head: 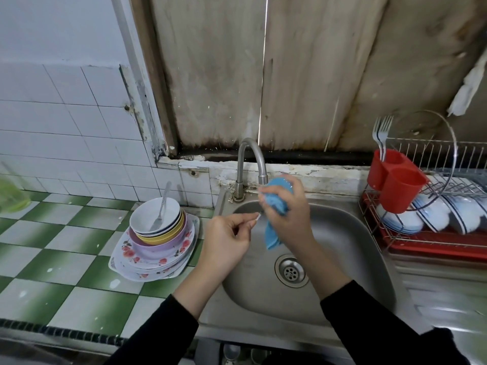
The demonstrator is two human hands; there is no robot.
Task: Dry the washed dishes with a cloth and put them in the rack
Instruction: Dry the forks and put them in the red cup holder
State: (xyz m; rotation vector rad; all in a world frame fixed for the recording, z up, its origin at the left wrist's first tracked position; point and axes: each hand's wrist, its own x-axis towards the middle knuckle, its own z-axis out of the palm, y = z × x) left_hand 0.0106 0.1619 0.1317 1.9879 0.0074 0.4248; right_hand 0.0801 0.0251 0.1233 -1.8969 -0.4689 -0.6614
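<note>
Head-worn, downward, close over sink (340, 233)

Blue cloth (276, 204), red rack (432, 245), green-checked counter (66, 259)

- Our left grip (228, 239) hangs up and to the left of the drain (291, 271). Thumb and forefinger pinch a thin pale piece (258, 216), and the other fingers are curled beneath.
- Our right grip (287, 217) sits beyond the drain, fingers wrapped round a blue cloth (275, 204), back of the hand toward us.
- The pinching fingertips lie just beside the right grip's knuckles.
- Both forearms (329, 270) are bare near the wrist, then covered by black sleeves (158, 335), coming in from either side of the drain.
</note>
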